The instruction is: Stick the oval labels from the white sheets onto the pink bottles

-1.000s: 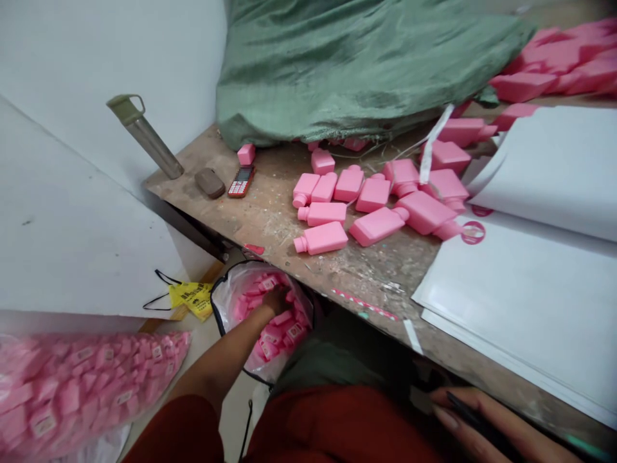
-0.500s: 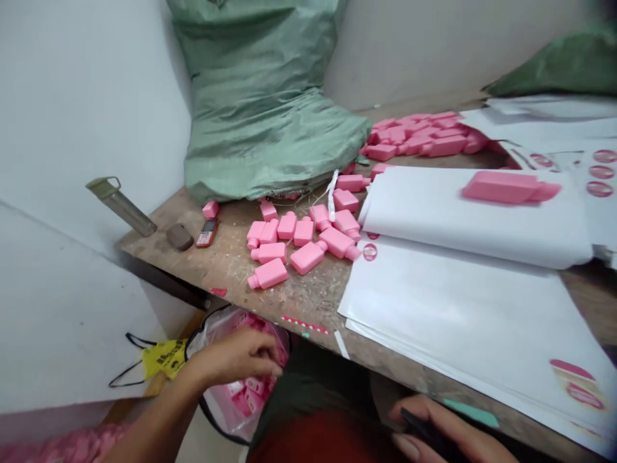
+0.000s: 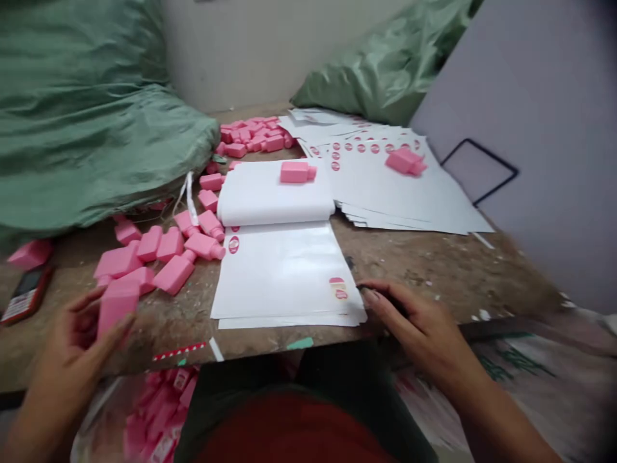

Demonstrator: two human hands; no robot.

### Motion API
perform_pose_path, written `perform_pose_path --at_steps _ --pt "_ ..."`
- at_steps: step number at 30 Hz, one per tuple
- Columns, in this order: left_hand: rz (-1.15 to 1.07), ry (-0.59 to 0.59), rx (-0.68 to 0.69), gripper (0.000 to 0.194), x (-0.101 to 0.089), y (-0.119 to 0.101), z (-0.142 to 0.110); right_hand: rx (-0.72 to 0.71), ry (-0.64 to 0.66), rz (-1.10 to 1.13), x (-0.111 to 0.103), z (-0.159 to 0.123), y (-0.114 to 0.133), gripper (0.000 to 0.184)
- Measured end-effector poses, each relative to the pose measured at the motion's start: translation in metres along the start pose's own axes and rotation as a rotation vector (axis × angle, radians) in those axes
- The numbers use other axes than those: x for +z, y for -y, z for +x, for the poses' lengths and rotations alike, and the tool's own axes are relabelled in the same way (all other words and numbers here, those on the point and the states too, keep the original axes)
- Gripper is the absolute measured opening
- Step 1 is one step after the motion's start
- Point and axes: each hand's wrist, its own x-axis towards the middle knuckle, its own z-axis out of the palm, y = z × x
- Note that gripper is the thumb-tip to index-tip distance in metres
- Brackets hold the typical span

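Note:
My left hand [image 3: 67,354], slightly blurred, is closed around a pink bottle [image 3: 117,310] at the table's left front. More pink bottles [image 3: 169,245] lie loose just beyond it. A slim black tool [image 3: 365,287] sticks out from my right hand [image 3: 421,331], whose fingers close on it; most of the tool is hidden, so its kind is unclear. Its tip is at the right edge of a white label sheet [image 3: 277,276] with a few pink labels left on it. The stack's upper sheets are folded back, and a pink bottle [image 3: 294,172] lies on the fold.
Other label sheets [image 3: 385,193] lie to the right with a pink bottle [image 3: 403,161] on top. Green sacks [image 3: 87,141] stand behind. A bag of labelled bottles [image 3: 161,405] is below the table edge. A red phone [image 3: 26,296] lies at the left.
My left hand has risen from the bag below the table and now grips a bottle. My right hand has come up to the label sheet with the black tool. The view has swung right.

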Motion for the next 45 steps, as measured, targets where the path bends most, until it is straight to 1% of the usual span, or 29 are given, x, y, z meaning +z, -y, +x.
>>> perform_pose_path --at_steps 1,2,3,5,7,8,10,12,14,17,20,23,27,34,38,41,45 --pt "-0.220 0.048 -0.076 0.063 0.006 -0.015 -0.005 -0.012 0.001 -0.036 -0.001 0.002 -0.004 0.034" --pt "-0.410 0.157 -0.151 0.058 0.015 -0.031 -0.010 -0.035 0.003 -0.080 0.000 0.005 -0.006 0.034" --pt "-0.566 0.307 -0.220 0.054 0.026 -0.047 -0.014 -0.056 0.006 -0.125 0.001 0.007 -0.008 0.033" --pt "-0.761 0.558 -0.292 0.054 0.055 -0.079 -0.019 -0.081 0.008 -0.207 0.004 0.011 -0.009 0.029" --pt "-0.874 0.748 -0.305 0.061 0.086 -0.106 -0.023 -0.081 0.006 -0.256 0.006 0.015 -0.011 0.023" --pt "-0.904 0.822 -0.304 0.064 0.100 -0.117 -0.024 -0.079 0.004 -0.272 0.007 0.016 -0.012 0.020" --pt "-0.931 0.923 -0.319 0.063 0.126 -0.137 -0.028 -0.084 0.003 -0.308 0.008 0.019 -0.015 0.017" --pt "-0.961 0.986 -0.353 0.054 0.147 -0.153 -0.032 -0.095 0.002 -0.335 0.008 0.022 -0.017 0.015" --pt "-0.976 1.047 -0.369 0.046 0.164 -0.163 -0.037 -0.108 0.006 -0.350 0.008 0.024 -0.020 0.015" --pt "-0.888 1.078 -0.296 0.046 0.180 -0.168 -0.041 -0.132 0.013 -0.351 0.007 0.027 -0.023 0.014" --pt "-0.799 1.079 -0.239 0.046 0.186 -0.165 -0.042 -0.160 0.017 -0.336 0.008 0.027 -0.026 0.012" --pt "-0.807 1.102 -0.290 0.041 0.184 -0.164 -0.038 -0.185 0.012 -0.323 0.009 0.026 -0.027 0.013" --pt "-0.853 1.122 -0.380 0.041 0.181 -0.168 -0.034 -0.219 -0.021 -0.347 0.011 0.025 -0.027 0.014" --pt "-0.900 1.151 -0.417 0.040 0.181 -0.168 -0.030 -0.253 -0.062 -0.398 0.014 0.026 -0.025 0.017" --pt "-0.931 1.163 -0.436 0.036 0.180 -0.166 -0.029 -0.258 -0.067 -0.411 0.015 0.026 -0.025 0.017" --pt "-0.982 1.144 -0.469 0.032 0.180 -0.168 -0.031 -0.253 -0.071 -0.412 0.015 0.026 -0.024 0.017" --pt "-1.078 1.046 -0.516 0.026 0.184 -0.173 -0.038 -0.239 -0.077 -0.392 0.013 0.026 -0.023 0.015"
